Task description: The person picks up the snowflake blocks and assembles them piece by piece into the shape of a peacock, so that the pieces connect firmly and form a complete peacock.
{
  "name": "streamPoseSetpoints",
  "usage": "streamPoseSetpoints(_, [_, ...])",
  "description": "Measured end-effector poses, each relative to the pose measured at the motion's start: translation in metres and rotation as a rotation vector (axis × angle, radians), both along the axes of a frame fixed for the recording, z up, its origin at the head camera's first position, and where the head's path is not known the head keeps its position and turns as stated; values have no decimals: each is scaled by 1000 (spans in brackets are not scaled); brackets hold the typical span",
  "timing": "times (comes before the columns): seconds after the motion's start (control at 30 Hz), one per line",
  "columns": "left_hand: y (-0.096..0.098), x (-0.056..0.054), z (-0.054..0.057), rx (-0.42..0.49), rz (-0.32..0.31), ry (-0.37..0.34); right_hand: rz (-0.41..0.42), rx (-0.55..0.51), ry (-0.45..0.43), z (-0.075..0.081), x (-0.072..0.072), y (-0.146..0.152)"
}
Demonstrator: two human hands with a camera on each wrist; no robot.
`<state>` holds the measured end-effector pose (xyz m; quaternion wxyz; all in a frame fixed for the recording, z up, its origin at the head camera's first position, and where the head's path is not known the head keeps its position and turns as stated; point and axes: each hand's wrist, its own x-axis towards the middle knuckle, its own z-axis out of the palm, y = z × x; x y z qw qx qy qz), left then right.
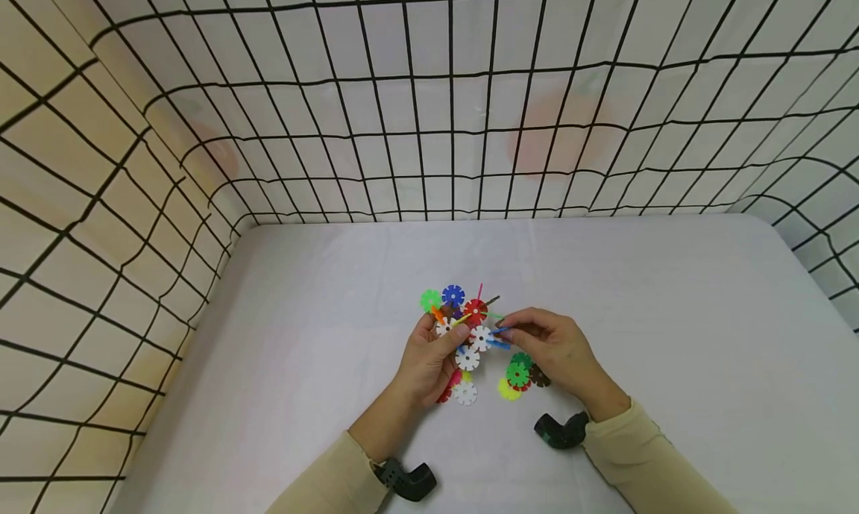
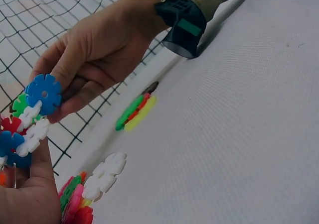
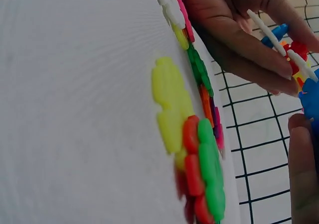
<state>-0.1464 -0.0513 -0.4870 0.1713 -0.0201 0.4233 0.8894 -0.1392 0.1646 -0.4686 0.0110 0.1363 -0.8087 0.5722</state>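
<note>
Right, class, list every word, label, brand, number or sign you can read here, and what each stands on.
None can be read.
Coloured discs: no lettering visible.
Dark wrist cameras: no readable marks; the green patch on one is too blurred to tell.

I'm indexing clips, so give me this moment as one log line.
left hand: holds joined discs | right hand: pinches blue disc | table: more discs

Held cluster (image 1: 476, 312): I see red, white, blue, green, orange, yellow
Pinched disc (image 2: 42, 101): plain blue on my feed
Right pile (image 1: 517, 374): two greens, red, yellow, dark brown
Left pile (image 1: 465, 393): white, red, pink, yellow, green
Tabletop (image 1: 335, 312): I read plain pale grey-white
Netting (image 1: 452, 104): black grid
Sleeves (image 1: 329, 484): plain beige
Wrist mounts (image 1: 414, 484): black, one with a green patch
</note>
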Motion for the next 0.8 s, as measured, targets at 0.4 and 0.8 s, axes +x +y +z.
streamPoseSetpoints(0.4, [-2, 0, 2, -72, -4, -6, 50, 0, 473, -9, -4, -5])
streamPoseSetpoints(0.8, [1, 0, 1, -80, 4, -1, -71, 56, 344, -9, 0, -8])
